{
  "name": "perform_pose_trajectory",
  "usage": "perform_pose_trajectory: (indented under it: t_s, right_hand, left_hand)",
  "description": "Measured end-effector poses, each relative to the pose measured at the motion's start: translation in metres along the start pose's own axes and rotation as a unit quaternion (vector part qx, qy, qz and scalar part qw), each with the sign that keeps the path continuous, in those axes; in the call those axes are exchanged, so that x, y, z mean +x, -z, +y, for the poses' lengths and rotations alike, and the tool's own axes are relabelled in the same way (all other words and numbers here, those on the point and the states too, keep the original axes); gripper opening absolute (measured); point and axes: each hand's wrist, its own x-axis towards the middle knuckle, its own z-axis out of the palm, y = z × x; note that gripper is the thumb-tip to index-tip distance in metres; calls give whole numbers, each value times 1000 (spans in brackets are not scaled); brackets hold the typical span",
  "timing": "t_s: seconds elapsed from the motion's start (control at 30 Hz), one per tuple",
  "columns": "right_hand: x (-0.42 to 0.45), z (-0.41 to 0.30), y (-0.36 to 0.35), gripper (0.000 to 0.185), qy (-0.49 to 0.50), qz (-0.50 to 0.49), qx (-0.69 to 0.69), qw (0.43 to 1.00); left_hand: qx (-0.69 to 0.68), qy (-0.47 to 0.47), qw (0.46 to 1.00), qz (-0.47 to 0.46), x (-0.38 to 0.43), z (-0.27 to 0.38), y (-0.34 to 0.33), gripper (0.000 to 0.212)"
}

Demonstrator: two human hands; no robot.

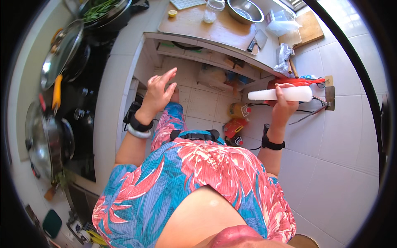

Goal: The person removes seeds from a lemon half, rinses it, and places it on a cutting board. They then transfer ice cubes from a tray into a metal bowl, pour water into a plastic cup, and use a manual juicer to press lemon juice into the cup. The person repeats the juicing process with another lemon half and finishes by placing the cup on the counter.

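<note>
My right hand point(283, 104) is closed around a long white translucent plastic piece point(279, 94), which lies crosswise in the fingers at the right, in front of the tiled wall. Its exact kind cannot be told. My left hand point(161, 90) is held in the air left of centre, fingers apart and holding nothing. Ahead on the counter, a wooden board point(192, 26) bears a cut lemon half point(172, 13), a clear jar point(214, 11) with white contents and a steel bowl point(245, 11). A cleaver point(258, 40) lies at the board's right edge.
At the left is a black stove point(83, 93) with a pot of greens point(104, 11), pans and glass lids point(63, 55). A red plastic bag point(297, 82) hangs on the right wall near tongs point(310, 113). Bottles point(237, 110) stand on the floor below. An open shelf is under the counter.
</note>
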Motion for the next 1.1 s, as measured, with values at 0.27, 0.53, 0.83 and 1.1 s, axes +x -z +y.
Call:
perform_pose_trajectory:
  t_s: [0.27, 0.53, 0.83, 1.1]
  right_hand:
    - [155, -8, -66, 17, 221, 144, 212, 941]
    - [283, 21, -151, 19, 288, 121, 342, 886]
    - [348, 65, -184, 15, 161, -103, 351, 917]
    - [341, 53, -234, 35, 144, -90, 281, 945]
  left_hand:
    - [-30, -58, 998, -16, 269, -90, -67, 89]
    - [9, -106, 990, -88, 424, -71, -153, 113]
    - [-6, -112, 970, -214, 454, -107, -178, 92]
    - [-9, -123, 958, -259, 459, -92, -205, 84]
